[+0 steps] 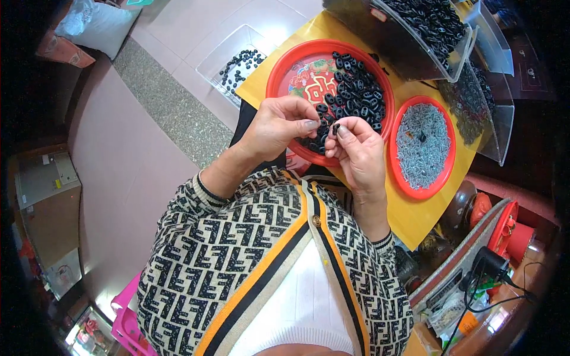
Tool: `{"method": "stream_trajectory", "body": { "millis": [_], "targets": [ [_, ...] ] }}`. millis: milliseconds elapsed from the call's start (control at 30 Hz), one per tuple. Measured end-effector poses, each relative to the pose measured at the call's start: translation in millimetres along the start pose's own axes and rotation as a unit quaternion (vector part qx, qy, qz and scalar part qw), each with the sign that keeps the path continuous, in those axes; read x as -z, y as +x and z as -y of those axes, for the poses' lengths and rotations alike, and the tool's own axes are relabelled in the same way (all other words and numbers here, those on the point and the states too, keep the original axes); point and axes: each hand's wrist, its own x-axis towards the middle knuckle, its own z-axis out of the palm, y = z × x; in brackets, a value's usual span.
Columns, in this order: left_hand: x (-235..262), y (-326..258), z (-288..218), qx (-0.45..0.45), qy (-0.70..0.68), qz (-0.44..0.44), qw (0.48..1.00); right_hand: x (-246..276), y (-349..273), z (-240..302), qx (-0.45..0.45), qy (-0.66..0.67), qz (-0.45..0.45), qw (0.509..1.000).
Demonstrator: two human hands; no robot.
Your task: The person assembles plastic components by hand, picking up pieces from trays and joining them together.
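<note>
Both hands are raised close together over the near rim of a round red tray (279, 64). My right hand (361, 155) pinches a small black two-holed plastic piece (335, 129) between thumb and fingers. My left hand (274, 127) is closed in a pinch just left of it; whatever its fingertips hold is too small to make out. A heap of similar black pieces (359, 98) covers the right side of the tray. To the right, a smaller red oval tray (419, 193) holds many small silver screw-like parts (421, 157), with a dark spot in their middle.
A yellow sheet (409, 222) lies under the trays. Transparent bins of black pieces (433, 26) stand at the far right. A see-through box (208, 64) with scattered black pieces is beyond the left hand. Cables and a black adapter (493, 264) lie on the right; a pink stool (127, 320) stands lower left.
</note>
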Motion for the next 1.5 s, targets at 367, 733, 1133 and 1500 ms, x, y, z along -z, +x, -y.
{"method": "stream_trajectory", "body": {
  "millis": [367, 733, 1133, 1500],
  "targets": [
    [-7, -8, -5, 0.043, -0.092, -0.01, 0.995, -25, -4, 1, 0.079, -0.143, -0.046, 0.985],
    [-10, -8, -3, 0.018, -0.135, -0.02, 0.99, -32, -10, -6, 0.135, -0.195, -0.071, 0.969],
    [-14, -10, -2, -0.036, 0.001, -0.046, 0.998, -13, -7, -20, 0.201, -0.375, -0.068, 0.903],
    [-19, -4, 0, -0.06, 0.192, -0.075, 0.977, -18, -6, -18, 0.187, -0.332, -0.082, 0.921]
  ]
}}
